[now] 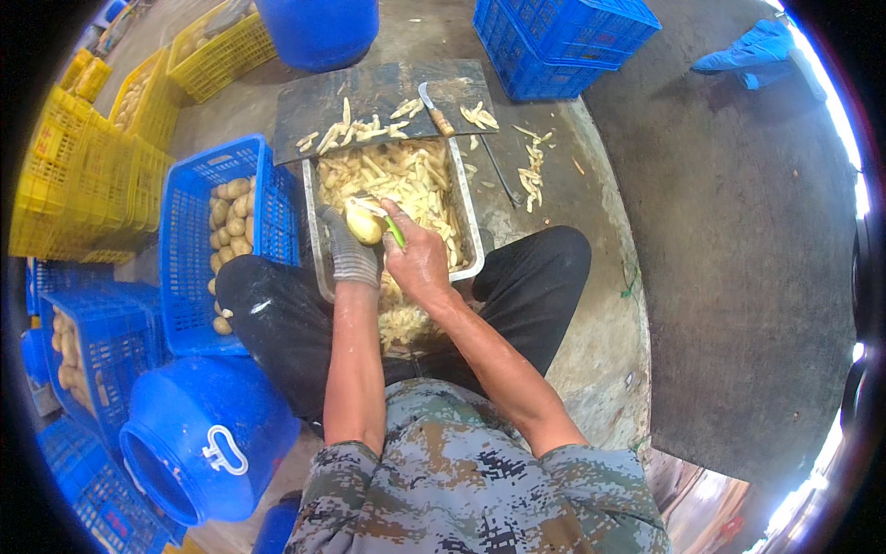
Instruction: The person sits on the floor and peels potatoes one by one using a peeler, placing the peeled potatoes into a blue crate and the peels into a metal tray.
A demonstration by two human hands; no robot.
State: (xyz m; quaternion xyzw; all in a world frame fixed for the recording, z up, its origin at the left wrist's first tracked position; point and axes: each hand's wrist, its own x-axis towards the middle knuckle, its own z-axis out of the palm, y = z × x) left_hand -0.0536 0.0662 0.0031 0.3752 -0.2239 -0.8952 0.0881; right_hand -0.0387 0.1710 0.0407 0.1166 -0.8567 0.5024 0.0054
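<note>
My left hand (351, 246), in a grey knitted glove, grips a potato (364, 223) whose visible side is mostly peeled and pale yellow. In my bare right hand (418, 257) is a peeler with a green handle (395, 232), its head against the potato's upper side. Both hands are above a white-rimmed tub (473, 228) heaped with potato peelings (387, 173). Across the tub's far end lies a dark board (387, 83), with scattered peelings and a hooked knife (436, 111) with a wooden handle on it.
Left of my knee stands a blue crate (201, 277) of potatoes (232, 215). A blue barrel (208, 429) lies tipped beside my leg. Yellow crates (76, 173) are stacked farther left. Beyond the board are another blue barrel (318, 28) and stacked blue crates (554, 48). A thin rod (500, 170) lies right of the tub.
</note>
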